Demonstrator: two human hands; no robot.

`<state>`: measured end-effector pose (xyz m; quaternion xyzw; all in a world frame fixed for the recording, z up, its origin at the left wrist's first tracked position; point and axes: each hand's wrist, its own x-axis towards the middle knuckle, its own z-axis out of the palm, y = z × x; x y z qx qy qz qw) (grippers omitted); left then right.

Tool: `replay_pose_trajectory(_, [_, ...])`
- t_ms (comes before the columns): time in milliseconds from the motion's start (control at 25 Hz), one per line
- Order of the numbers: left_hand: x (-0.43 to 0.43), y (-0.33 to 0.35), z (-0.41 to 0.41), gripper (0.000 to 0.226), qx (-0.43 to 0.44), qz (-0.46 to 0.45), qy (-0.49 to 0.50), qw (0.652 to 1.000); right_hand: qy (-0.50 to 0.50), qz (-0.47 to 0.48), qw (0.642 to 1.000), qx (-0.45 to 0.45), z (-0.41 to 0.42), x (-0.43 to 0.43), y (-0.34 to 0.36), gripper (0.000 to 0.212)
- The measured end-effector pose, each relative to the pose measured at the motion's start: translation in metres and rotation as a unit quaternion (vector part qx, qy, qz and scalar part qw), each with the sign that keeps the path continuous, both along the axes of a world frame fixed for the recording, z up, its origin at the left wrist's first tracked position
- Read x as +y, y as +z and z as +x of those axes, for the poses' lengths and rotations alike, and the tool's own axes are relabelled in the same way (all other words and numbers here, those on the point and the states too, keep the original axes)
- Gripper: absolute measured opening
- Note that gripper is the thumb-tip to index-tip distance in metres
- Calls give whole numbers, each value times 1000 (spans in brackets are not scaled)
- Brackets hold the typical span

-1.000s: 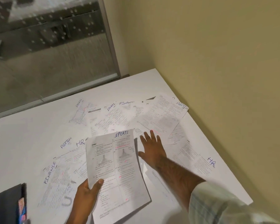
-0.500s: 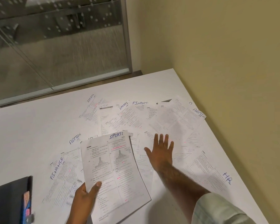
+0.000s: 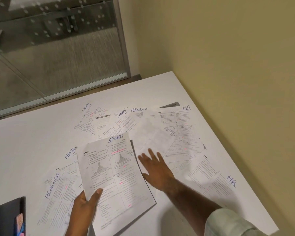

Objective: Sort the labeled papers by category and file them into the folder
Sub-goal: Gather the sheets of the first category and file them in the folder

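Observation:
My left hand (image 3: 85, 206) grips the lower left corner of a printed sheet marked SPORTS (image 3: 116, 176), held above the table. My right hand (image 3: 156, 169) lies flat with straight, spread fingers on the loose papers to its right, beside a blurred sheet marked ADMIN (image 3: 153, 135). Spread over the white table (image 3: 24, 142) are several labeled sheets: a FINANCE sheet (image 3: 61, 189) at the left, two SPORTS sheets (image 3: 85, 120) at the back, and HR sheets (image 3: 179, 121) at the back right and front right. A dark folder (image 3: 5, 218) shows at the bottom left corner.
A yellow wall (image 3: 228, 65) runs along the table's right edge. A glass partition with a metal frame (image 3: 58, 48) stands behind the far edge. Bare table surface lies at the far left.
My right hand has slid left toward the held SPORTS sheet, dragging the ADMIN sheet with it and uncovering an HR sheet at the back right. My left hand keeps its grip.

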<state>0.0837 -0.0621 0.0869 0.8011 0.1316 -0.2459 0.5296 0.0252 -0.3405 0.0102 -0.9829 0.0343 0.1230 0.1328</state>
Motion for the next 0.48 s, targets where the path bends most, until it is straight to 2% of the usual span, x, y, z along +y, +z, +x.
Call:
replay_pose_trajectory(80, [-1,0,-1,21,-2,-2,0,1000,44,-4,998,-47,-6,1,-3,66])
replay_pose_trajectory(120, [-1,1,-1,21,-2,-5,1,1000,1,-25,998,-57,-8,0,-7,66])
replay_pose_trajectory(160, [-1,2,-1,21,1,-6,2,1000,-88,-46,994,-42,-9,-2,-9,69])
replay_pose_trajectory(240, [2,-1,-2,24,6,1,7,1000,-265,-50,963,10,-10,-11,-11,79])
replay_pose_trajectory(280, [4,-2,-3,25,7,6,10,1000,-289,-40,956,29,-11,-13,-13,82])
replay_pose_trajectory(320, [6,-2,-3,26,8,8,11,1000,-261,-38,964,31,-11,-14,-15,82])
replay_pose_trajectory(400, [7,-1,-4,22,8,8,12,1000,-122,-37,992,16,-12,-13,-18,77])
replay_pose_trajectory(480, [8,1,-4,21,8,8,12,1000,0,-27,1000,-3,-15,-9,-17,71])
